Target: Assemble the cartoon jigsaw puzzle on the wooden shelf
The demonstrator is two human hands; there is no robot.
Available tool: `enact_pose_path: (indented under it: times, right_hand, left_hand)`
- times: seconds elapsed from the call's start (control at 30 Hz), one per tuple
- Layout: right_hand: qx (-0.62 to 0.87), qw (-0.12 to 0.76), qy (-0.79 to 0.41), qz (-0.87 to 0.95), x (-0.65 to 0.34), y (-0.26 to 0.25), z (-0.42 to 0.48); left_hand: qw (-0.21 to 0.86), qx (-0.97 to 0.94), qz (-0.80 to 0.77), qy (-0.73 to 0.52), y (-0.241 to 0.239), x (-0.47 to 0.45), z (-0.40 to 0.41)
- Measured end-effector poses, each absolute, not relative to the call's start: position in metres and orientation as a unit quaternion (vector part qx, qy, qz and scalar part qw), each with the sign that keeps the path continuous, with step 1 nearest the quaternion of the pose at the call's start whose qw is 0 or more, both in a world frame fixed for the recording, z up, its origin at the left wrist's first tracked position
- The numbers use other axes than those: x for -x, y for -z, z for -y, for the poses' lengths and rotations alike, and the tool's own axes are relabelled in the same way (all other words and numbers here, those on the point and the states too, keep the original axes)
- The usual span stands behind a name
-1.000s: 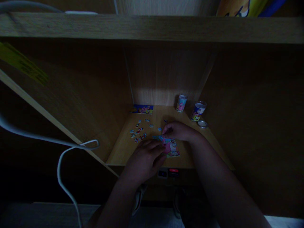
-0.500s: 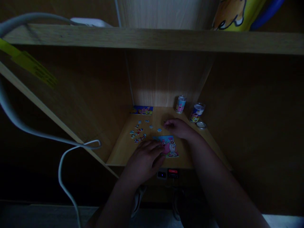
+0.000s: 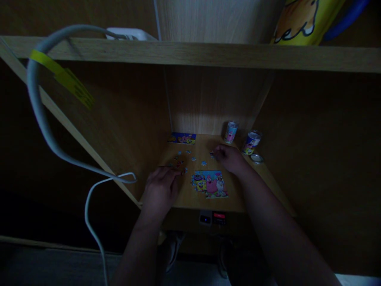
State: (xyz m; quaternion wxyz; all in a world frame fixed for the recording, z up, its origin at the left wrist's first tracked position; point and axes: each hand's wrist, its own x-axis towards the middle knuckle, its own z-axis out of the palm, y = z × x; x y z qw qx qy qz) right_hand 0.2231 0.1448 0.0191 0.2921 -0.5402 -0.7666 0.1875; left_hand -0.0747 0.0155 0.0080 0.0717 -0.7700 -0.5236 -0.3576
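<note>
Partly assembled on the wooden board is a jigsaw puzzle with cartoon figures, its left side ragged. My left hand reaches low over loose puzzle pieces left of it, fingers stretched forward and thumb apart; its palm hides some of them. Behind the puzzle, my right hand is closed, with a small puzzle piece at its fingertips. Other single pieces, such as a light blue piece, lie between the hands. A picture card rests at the back left.
Two printed cans stand at the back right, near a round metal lid. A shelf edge crosses above. A white cable hangs at left. Small devices sit below the board's front edge.
My left hand has moved left off the puzzle to the loose pieces, uncovering the puzzle's left part. My right hand stays behind the puzzle, and the view has shifted slightly.
</note>
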Motion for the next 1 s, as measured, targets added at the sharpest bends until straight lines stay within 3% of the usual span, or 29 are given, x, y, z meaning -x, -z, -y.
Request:
enact_pose_path:
  times: [0.33, 0.53, 0.67, 1.0]
  right_hand:
    - [0.535, 0.243, -0.131, 0.799, -0.229, -0.047, -0.087]
    - [0.515, 0.301, -0.101, 0.796, -0.212, -0.005, -0.019]
    - [0.520, 0.271, -0.090, 0.805, -0.200, 0.015, -0.007]
    - [0.496, 0.234, -0.058, 0.834, -0.198, 0.012, -0.002]
  left_hand:
    - [0.073, 0.738, 0.586, 0.327, 0.003, 0.077, -0.029]
    - [0.060, 0.733, 0.601, 0.312, 0.003, 0.075, -0.029]
    - [0.046, 0.726, 0.614, 0.305, -0.001, 0.073, -0.027]
    - [0.041, 0.723, 0.613, 0.315, 0.000, 0.070, -0.026]
